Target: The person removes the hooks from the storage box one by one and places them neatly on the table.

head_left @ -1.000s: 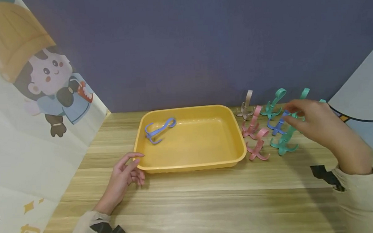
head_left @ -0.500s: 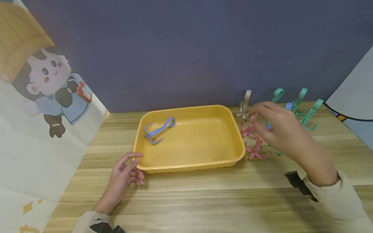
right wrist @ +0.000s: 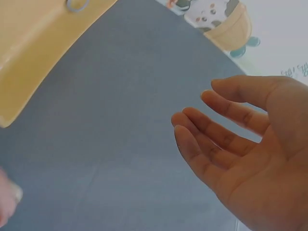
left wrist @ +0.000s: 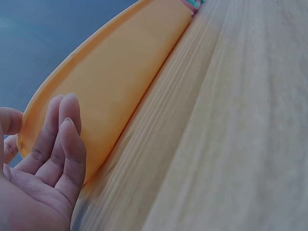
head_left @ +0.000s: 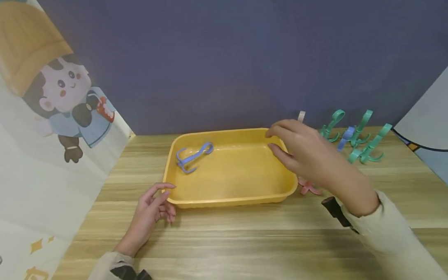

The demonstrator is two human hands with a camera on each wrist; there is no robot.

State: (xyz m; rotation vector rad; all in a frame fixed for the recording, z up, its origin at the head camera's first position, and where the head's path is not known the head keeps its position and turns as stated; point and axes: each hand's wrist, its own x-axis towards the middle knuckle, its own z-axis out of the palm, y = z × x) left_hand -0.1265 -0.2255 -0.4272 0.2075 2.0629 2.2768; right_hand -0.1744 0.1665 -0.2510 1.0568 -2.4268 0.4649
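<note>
A yellow tray lies on the table with a blue claw hook at its left side. At the tray's near left corner my left hand holds the rim, thumb and index finger over it; the other fingers curve along the outer wall. My right hand hovers over the tray's right rim, thumb apart from the fingers, holding nothing; the right wrist view shows its bare palm. To its right stand teal hooks and another blue hook. It partly hides a pink hook and a beige hook.
A dark blue panel rises behind the tray. The wooden table reaches forward from the tray. A white printed sheet with a cartoon figure borders the left side.
My right hand has moved left from the blue hook on the right, past the pink hooks, to the tray's right rim. The left hand and the tray have stayed put.
</note>
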